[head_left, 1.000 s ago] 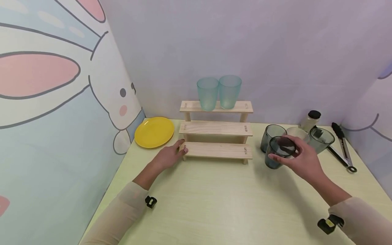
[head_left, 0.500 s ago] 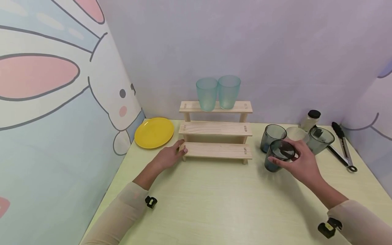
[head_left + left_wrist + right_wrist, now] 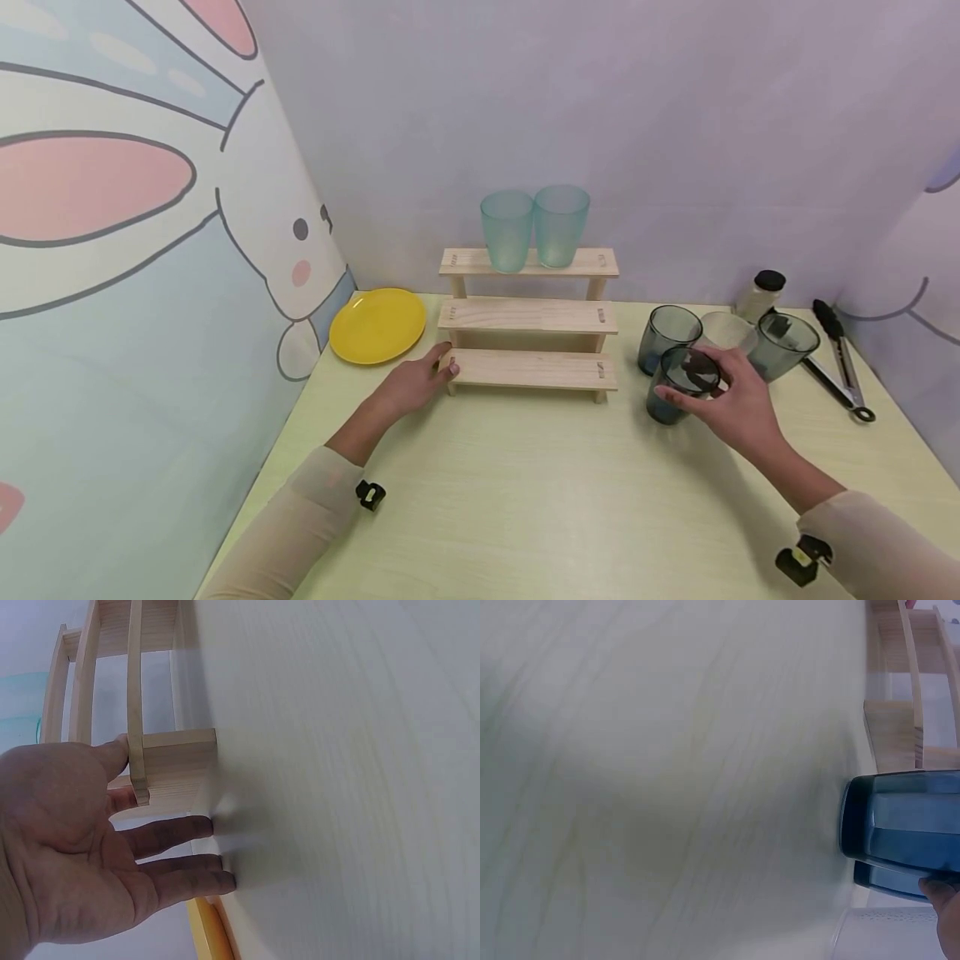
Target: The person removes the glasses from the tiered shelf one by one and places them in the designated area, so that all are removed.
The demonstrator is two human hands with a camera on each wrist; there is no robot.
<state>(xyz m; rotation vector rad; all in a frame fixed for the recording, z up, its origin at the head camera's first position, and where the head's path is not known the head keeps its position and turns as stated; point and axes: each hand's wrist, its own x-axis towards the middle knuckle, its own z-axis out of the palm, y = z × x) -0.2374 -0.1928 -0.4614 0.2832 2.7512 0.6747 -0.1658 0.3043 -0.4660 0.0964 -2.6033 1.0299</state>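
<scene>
My right hand holds a smoky grey glass by its upper part, thumb on the near side and fingers behind. In the right wrist view that glass stands upright with its base close over the table, and only the thumb tip and part of the hand show. Over at the wooden three-step shelf, my left hand pinches the left end of the lowest board between thumb and index finger. Its other fingers stretch out near the tabletop. Two frosted aqua tumblers stand on the top step.
Behind the held glass stand another grey glass, a clear cup and a further grey glass. A black-lidded jar and black-handled tongs lie farther right. A yellow plate is left of the shelf.
My right hand has brought the grey glass slightly nearer to me and lower, away from the grey glass behind it. My left hand keeps its place on the shelf.
</scene>
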